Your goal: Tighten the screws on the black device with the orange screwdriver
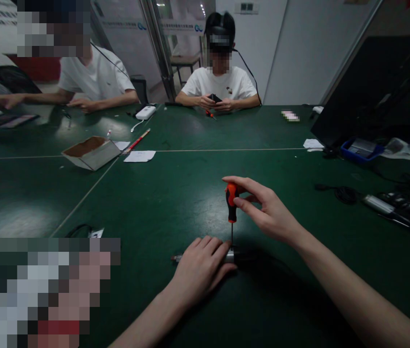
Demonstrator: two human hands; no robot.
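Observation:
My right hand (263,205) grips an orange and black screwdriver (231,203) by its handle, with a finger over the top. The screwdriver stands upright, and its thin shaft points down at a silver and black cylindrical device (230,256) lying on the green table (147,203). Whether the tip sits in a screw cannot be made out. My left hand (203,263) is wrapped over the device and hides most of its middle. The device's narrower end (176,258) sticks out to the left, and its dark right end fades into shadow.
A cardboard box (94,152), a red pencil-like stick (139,140) and white paper (139,156) lie ahead to the left. Cables and a silver device (379,204) are on the right, near a blue tray (361,149). Two people in white shirts sit across the table.

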